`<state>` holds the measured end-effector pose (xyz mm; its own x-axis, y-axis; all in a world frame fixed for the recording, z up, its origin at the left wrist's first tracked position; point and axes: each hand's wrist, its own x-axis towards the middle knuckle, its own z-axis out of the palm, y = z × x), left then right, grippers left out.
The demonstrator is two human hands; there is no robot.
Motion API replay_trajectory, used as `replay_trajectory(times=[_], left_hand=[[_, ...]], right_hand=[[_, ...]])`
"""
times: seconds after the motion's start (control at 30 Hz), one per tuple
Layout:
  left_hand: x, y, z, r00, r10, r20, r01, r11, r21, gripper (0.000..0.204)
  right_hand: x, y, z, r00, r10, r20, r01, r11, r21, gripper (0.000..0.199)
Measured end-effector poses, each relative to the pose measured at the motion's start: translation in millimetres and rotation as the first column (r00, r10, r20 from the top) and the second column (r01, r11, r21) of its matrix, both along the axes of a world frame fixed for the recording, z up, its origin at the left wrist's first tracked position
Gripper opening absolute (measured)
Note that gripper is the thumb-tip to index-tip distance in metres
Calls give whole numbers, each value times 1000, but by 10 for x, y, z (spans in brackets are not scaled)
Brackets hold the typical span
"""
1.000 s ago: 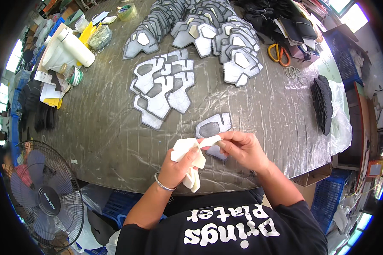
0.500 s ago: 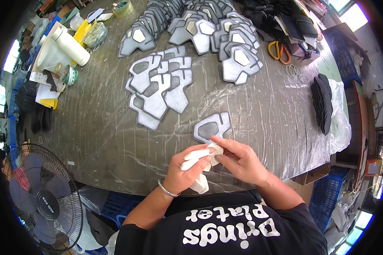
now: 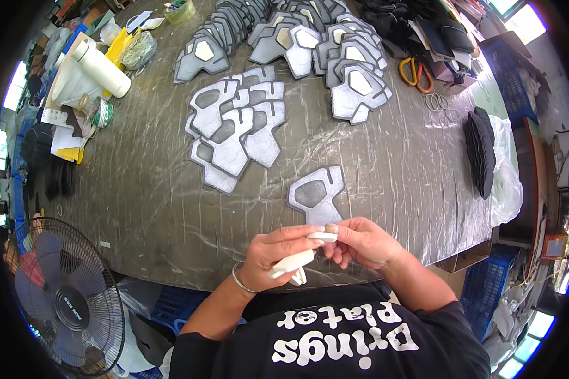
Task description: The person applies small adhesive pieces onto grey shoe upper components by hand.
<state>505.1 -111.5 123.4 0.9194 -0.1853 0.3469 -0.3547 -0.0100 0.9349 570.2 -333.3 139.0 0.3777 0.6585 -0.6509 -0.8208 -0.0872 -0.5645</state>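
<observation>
Several thick white foam-like pads (image 3: 292,263) are gripped in my left hand (image 3: 263,254), some sticking out below its fingers. Between both hands is one more white pad (image 3: 323,237), seen nearly edge-on. My right hand (image 3: 365,244) pinches its right end with thumb and fingers, while my left fingertips touch its other end. Just beyond my hands lies a flat grey angular piece (image 3: 327,211) with a darker rounded recess and a slot; my hands hide its near end. Farther off, several similar grey pieces (image 3: 231,155) overlap, their recesses without white pads.
Fanned piles of grey pieces (image 3: 342,108), some with white pads in their recesses, lie at the far side. Orange-handled scissors (image 3: 416,74) and a black padded item (image 3: 479,155) are at right. A white bottle (image 3: 104,71) lies far left; a fan (image 3: 66,303) stands near left.
The white pad between my hands has turned from face-on to nearly edge-on. My right hand has dropped slightly toward me, uncovering more of the grey piece.
</observation>
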Motion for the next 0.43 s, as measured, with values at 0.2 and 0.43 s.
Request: replay_trajectory(times=[0.2,0.43], left_hand=[[52,79,-18,976,-113,186,86,985,149,30],[-5,184,-94,991,122,-52,-90,904,418,48]], right_hand=[[105,-46,16,994,68,-84,-69,998,-9,23],[475,53,-58,768,128,628,198,885,-422,26]])
